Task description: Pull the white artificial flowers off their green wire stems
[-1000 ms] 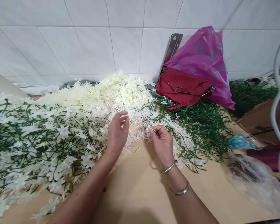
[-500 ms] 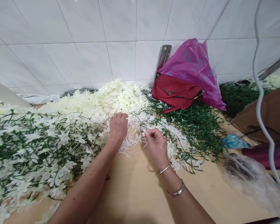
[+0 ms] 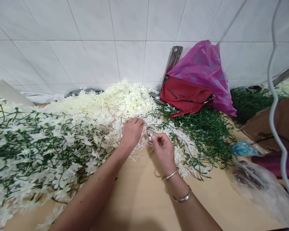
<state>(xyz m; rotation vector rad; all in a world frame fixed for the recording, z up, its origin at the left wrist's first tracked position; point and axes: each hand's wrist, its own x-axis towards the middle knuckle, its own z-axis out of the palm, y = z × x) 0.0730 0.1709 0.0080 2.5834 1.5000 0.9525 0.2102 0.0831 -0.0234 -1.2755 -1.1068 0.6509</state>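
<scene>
My right hand (image 3: 164, 150), with two bangles at the wrist, pinches a small white flower (image 3: 151, 137) between thumb and finger. My left hand (image 3: 133, 130) is just to its left, over the thin white pieces (image 3: 140, 146), fingers bent and pressed together; whatever they hold is hidden. Behind my hands lies a heap of loose cream petals (image 3: 125, 98). White flowers on green stems (image 3: 45, 150) are piled on the left. Green stems (image 3: 207, 138) lie in a tangle on the right.
A red bag (image 3: 185, 96) and a purple plastic bag (image 3: 207, 67) lean near the tiled wall. Farther right are a cardboard box (image 3: 274, 123), a clear plastic bag (image 3: 262, 186), a blue bundle (image 3: 244, 149) and a hanging grey cable (image 3: 273, 112).
My left hand has moved right, closer to my right hand. My right hand still pinches the white flower. The view has shifted slightly left.
</scene>
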